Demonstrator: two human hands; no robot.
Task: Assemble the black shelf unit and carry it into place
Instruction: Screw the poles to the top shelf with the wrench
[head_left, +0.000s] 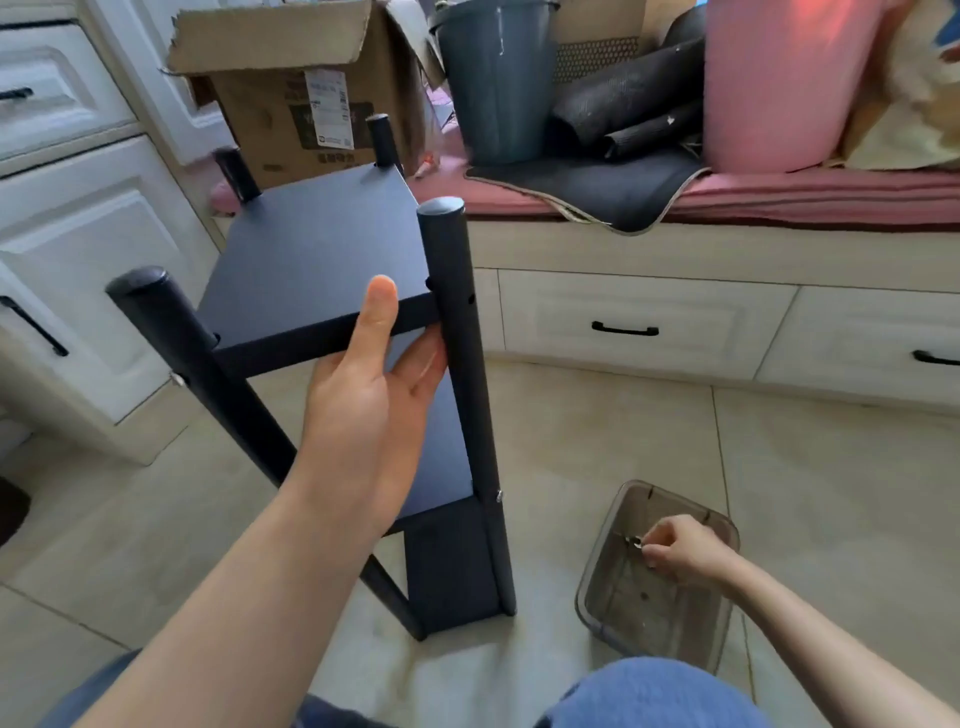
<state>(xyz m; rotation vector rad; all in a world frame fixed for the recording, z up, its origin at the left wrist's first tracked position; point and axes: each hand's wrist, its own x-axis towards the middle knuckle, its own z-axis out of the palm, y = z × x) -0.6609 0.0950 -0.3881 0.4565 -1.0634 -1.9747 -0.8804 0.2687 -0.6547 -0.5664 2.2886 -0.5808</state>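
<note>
The black shelf unit (317, 249) stands upright on the tiled floor, with round black posts at its corners and lower boards beneath the top one. My left hand (374, 384) grips the front edge of the top board, thumb on top and fingers underneath, close to the front right post (457, 332). My right hand (680, 548) reaches down into a clear plastic box (613, 618) on the floor at the lower right and pinches a small metal screw (635, 543).
White cabinets with black handles stand at the left. A window bench with drawers (644, 322) runs behind, holding a cardboard box (291, 104), grey bucket (493, 78), rolled black mats and a pink container. My knees in blue denim are at the bottom.
</note>
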